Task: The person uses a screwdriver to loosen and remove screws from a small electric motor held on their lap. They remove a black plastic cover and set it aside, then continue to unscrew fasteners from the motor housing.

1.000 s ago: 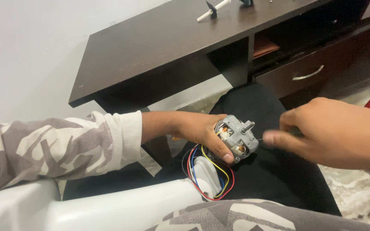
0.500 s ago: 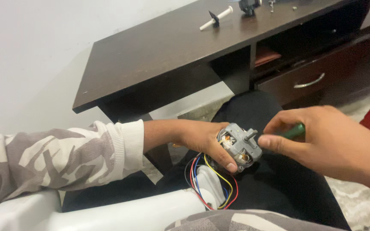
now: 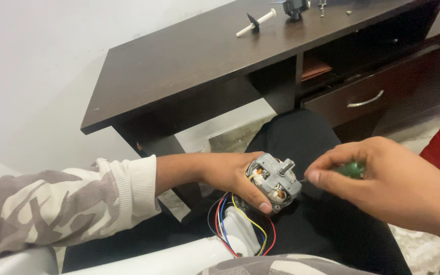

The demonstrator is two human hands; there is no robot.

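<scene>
On the lap, grey motor (image 3: 275, 182).

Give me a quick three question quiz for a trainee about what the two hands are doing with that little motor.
1. True or false: the left hand grips the small grey metal electric motor over the lap.
2. What does the right hand hold? A) a green-handled screwdriver B) a hammer C) pliers
3. Fill in: the red, yellow, blue and black wires run down from the motor to a ____ plastic part.

Key:
1. True.
2. A; its tip points at the motor.
3. White.
</scene>
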